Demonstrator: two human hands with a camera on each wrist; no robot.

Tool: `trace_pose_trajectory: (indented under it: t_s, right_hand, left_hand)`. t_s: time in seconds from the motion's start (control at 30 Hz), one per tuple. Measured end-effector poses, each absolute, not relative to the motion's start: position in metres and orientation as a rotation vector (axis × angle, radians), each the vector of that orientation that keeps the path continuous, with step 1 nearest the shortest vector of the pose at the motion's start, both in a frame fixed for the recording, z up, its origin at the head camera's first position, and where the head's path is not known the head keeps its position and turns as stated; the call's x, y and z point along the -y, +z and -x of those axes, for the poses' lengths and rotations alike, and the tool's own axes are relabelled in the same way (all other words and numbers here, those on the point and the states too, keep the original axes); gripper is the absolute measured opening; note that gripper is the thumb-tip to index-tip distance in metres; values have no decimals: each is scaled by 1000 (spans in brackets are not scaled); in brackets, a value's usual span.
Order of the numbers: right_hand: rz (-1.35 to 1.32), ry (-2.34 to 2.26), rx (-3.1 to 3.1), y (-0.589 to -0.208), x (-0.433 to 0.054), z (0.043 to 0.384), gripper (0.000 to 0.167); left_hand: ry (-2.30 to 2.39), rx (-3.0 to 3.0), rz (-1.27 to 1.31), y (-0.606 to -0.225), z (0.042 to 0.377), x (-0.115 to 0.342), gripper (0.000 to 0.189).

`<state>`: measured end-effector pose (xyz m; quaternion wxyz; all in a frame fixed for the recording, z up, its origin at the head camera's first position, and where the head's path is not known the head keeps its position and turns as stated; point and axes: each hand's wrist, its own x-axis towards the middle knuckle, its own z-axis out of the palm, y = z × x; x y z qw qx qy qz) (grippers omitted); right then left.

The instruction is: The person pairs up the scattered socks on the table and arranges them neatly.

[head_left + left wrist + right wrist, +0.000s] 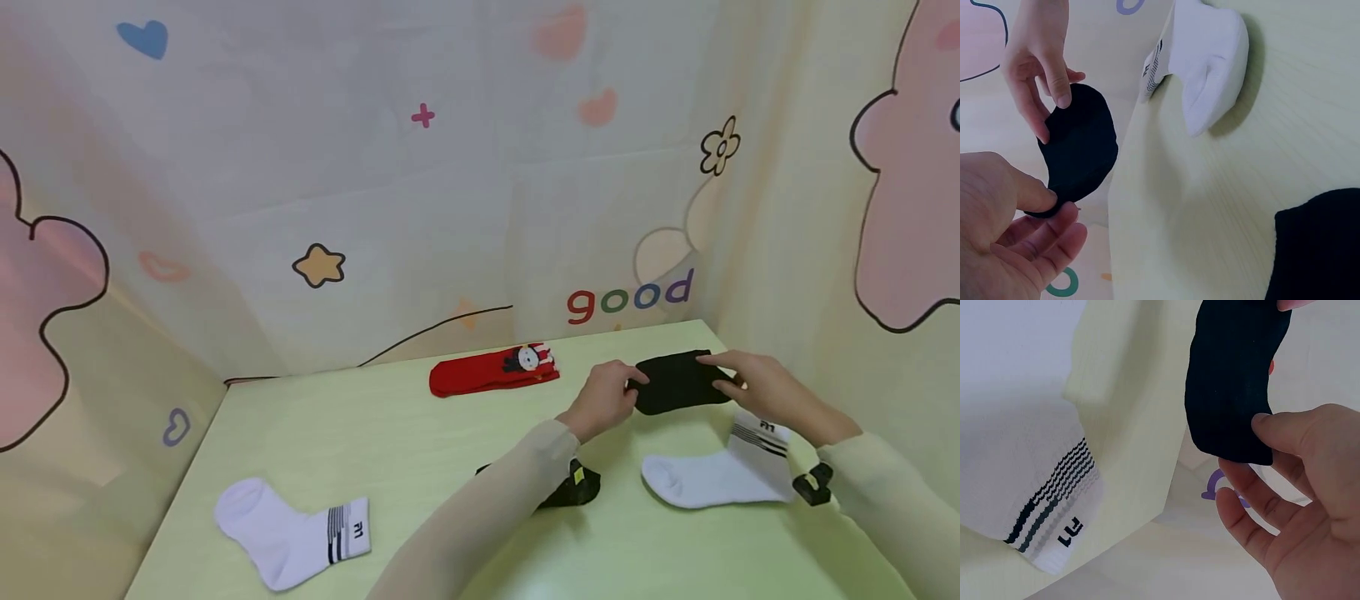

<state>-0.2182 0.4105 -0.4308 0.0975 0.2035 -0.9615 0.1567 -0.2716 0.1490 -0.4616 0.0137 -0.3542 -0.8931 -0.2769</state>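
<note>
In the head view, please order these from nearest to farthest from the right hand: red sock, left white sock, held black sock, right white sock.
1. Held black sock: pinched by the right hand.
2. Right white sock: below that hand.
3. Red sock: left, toward the back.
4. Left white sock: far left.

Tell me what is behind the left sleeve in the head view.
Black fabric lies on the table there, showing on both sides of the left sleeve. The middle is covered, so I cannot tell whether it is one piece.
</note>
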Motion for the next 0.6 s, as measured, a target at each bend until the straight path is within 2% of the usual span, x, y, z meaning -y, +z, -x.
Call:
trace_pose_trajectory:
  t_s: [0.6]
  right_hand:
    - [-659,454,2718,-430,-399,207,40]
  left_hand:
    - [-922,2737,1127,-454,263,-121,26]
